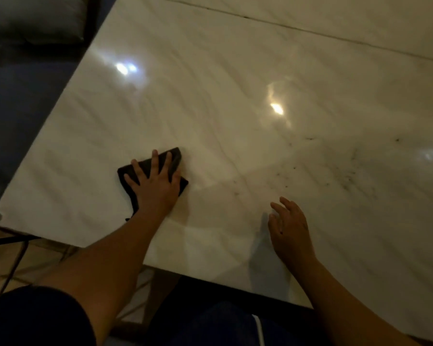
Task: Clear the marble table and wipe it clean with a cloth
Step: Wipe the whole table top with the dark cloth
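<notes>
The worktop carries no objects; clearing appears complete. The left hand, fingers spread flat, presses the dark cloth near the left edge. The right hand hovers relaxed, holding nothing. Dark specks toward the right edge remain to wipe.

free: bare marble table centre to far edge | blocked: cloth under left hand (near-left corner) | right hand at near edge

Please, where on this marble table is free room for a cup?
Bare marble table runs from both hands to the far edge. Also bare: the gap between the left hand, pressing flat on the dark cloth, and the right hand. Dark specks mark the surface right of that hand. Nothing crowds it.
</notes>
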